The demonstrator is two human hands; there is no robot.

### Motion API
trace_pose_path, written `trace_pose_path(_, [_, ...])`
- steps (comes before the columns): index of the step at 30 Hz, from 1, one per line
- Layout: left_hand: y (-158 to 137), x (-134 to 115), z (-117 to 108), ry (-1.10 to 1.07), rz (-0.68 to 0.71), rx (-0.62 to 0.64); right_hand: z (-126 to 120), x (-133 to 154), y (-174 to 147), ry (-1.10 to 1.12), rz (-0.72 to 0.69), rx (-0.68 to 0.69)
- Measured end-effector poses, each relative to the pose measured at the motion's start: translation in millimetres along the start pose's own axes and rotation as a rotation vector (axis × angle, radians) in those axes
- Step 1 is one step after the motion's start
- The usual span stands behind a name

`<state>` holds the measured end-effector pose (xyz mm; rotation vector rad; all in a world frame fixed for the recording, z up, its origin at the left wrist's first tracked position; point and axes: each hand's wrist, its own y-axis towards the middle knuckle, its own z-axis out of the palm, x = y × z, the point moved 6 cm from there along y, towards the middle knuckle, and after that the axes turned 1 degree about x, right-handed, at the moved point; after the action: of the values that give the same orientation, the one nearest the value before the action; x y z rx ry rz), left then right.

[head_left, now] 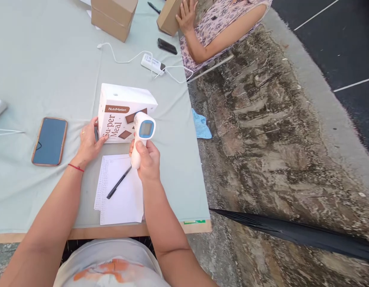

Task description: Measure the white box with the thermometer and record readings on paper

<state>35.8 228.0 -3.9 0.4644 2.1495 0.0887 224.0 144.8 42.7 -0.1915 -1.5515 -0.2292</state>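
Note:
My right hand [149,159] is wrapped round the handle of a white infrared thermometer [137,153] with a blue-framed screen. The thermometer is in front of a white box [127,95] labelled NutriMotion Su-per Meal, which stands on the table. At the box's lower left corner, my left hand [90,140] holds it, thumb on the front face and fingers at the side, partly hidden. Just below the box lie sheets of paper [124,207] with rows of small writing along the left edge. A black pen [118,182] rests across them.
A phone [49,141] lies left of my arm. Farther back are a white device [153,63] with a cable, a black object [167,46] and a cardboard box [112,18]. Another person's hand [187,16] touches a second carton [169,18]. The table's right edge drops to rough ground.

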Motion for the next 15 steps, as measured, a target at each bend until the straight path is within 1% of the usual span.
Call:
trace_pose_path(3, [-0.5,-3.1,-0.1,0.017,0.003,-0.009,-14.1,1.2,-21.3,-0.029,0.044,0.006])
trace_pose_path(6, [-0.7,-2.0,1.9,0.046,-0.023,0.023,-42.2,-9.8,-39.3,-0.159,0.058,-0.066])
trace_pose_path(9, [-1.7,2.5,3.2,0.097,-0.066,0.073,-81.6,-34.6,-50.5,-0.415,0.086,-0.195])
trace_pose_path(11, [-3.4,4.9,5.1,0.170,-0.086,0.142,-104.7,-52.3,-53.4,-0.627,0.106,-0.232])
trace_pose_path(13, [-5.5,7.0,7.0,0.242,-0.104,0.218,-118.6,-65.1,-53.3,-0.815,0.105,-0.203])
trace_pose_path(15, [-7.1,9.0,7.8,0.286,-0.124,0.270,-122.0,-67.2,-53.1,-0.966,0.045,-0.173])
